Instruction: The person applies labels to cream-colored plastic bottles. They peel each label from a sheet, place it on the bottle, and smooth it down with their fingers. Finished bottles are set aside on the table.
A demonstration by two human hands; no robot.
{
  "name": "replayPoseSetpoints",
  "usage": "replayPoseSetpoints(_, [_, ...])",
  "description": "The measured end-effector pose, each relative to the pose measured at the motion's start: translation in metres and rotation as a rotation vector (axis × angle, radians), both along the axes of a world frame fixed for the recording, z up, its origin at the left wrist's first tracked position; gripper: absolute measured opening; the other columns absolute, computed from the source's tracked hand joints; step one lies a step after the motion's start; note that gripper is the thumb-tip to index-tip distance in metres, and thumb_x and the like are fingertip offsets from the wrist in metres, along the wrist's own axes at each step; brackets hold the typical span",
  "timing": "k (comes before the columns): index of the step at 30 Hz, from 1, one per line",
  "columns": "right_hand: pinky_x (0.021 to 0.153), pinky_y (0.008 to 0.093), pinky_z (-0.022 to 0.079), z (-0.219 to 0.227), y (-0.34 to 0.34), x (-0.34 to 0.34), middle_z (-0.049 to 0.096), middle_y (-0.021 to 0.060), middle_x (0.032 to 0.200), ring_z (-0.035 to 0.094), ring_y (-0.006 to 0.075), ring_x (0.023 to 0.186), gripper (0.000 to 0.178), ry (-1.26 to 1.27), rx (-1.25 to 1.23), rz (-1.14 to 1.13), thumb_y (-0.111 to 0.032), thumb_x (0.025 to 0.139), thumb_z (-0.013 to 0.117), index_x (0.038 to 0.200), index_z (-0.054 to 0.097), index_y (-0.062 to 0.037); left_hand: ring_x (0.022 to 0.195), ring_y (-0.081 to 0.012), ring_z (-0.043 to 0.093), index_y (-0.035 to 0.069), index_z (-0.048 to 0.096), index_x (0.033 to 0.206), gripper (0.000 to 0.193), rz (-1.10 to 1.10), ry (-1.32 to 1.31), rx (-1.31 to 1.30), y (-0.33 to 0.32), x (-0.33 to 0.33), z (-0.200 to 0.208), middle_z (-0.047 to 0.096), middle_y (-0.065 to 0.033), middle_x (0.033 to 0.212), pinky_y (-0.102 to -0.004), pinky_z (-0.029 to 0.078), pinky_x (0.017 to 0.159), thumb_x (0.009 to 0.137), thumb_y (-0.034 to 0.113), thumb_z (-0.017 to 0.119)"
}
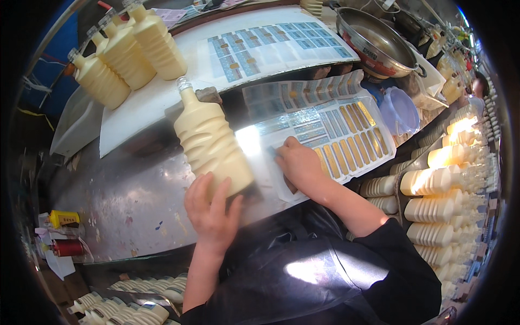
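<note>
A cream-coloured plastic bottle with wavy ribbed sides and a clear neck lies tilted on the metal table, its neck end by a grey block. My left hand grips its base end, fingers spread over the lower side. To the right lies a sheet of blue and gold stick-on labels on white backing. My right hand is closed over the sheet's near left part, thumb and fingers pinched on a small bluish label, mostly hidden by the fingers.
Several cream bottles stand on a white board at the back left. More label sheets lie on the board. A metal pan and a lilac bucket are at the back right. Stacked bottles fill the right side.
</note>
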State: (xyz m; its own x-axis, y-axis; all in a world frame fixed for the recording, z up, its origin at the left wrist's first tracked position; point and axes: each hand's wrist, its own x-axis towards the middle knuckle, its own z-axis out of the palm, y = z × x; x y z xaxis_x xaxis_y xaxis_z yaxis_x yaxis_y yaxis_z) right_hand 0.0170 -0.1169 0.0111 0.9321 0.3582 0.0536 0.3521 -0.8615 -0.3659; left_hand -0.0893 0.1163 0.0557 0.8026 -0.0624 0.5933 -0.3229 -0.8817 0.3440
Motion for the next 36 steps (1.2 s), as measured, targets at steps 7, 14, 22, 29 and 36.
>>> replayPoseSetpoints(7, [0.077,0.0300,0.054,0.016,-0.007,0.011,0.072,0.0068,0.091,0.070,0.0170,0.080,0.009,0.403,0.531,-0.099,-0.010,0.093,0.066,0.091,0.069,-0.0019,0.095,-0.0293,0.065,0.002,0.071,0.113,0.029,-0.192,0.005,-0.280,-0.011,-0.011,0.013,0.065,-0.0182,0.117,-0.0387,0.052,0.084,0.086,0.011,0.076])
replayPoseSetpoints(14, [0.066,0.0273,0.055,0.119,0.001,-0.015,0.072,0.0051,0.088,0.070,0.0114,0.077,0.011,0.345,0.609,0.327,-0.001,0.092,0.068,0.103,0.069,-0.0036,0.080,-0.0124,0.059,-0.002,0.068,0.116,0.037,-0.299,0.767,-1.094,-0.019,0.006,0.041,0.064,-0.0116,0.109,-0.0248,0.047,0.067,0.106,0.031,0.054])
replayPoseSetpoints(22, [0.053,0.0314,0.052,0.141,0.019,-0.013,0.070,0.0059,0.081,0.068,0.0169,0.057,0.020,0.242,0.497,0.514,-0.002,0.090,0.072,0.110,0.070,-0.0059,0.058,-0.0072,0.053,0.003,0.068,0.096,0.013,-0.094,0.775,-1.492,-0.016,0.017,0.057,0.063,-0.0013,0.072,-0.0217,0.039,0.053,0.096,0.015,0.070])
replayPoseSetpoints(29, [0.053,0.0230,0.043,0.123,0.052,0.049,0.065,-0.0030,0.076,0.054,0.0020,0.063,0.016,0.640,0.742,0.208,-0.018,0.092,0.073,0.096,0.071,-0.0026,0.079,-0.0060,0.060,0.000,0.070,0.094,0.009,0.107,0.383,-1.282,0.018,0.051,0.060,0.068,0.0004,0.086,-0.0228,0.049,0.074,0.093,0.009,0.073])
replayPoseSetpoints(36, [0.069,0.0258,0.048,0.102,0.103,0.085,0.065,-0.0011,0.084,0.057,0.0062,0.077,0.021,0.525,0.830,0.147,-0.022,0.097,0.065,0.096,0.066,-0.0004,0.081,-0.0066,0.057,0.000,0.067,0.094,0.013,0.205,0.280,-1.315,0.048,0.099,0.032,0.066,-0.0005,0.089,-0.0241,0.046,0.074,0.094,0.012,0.073])
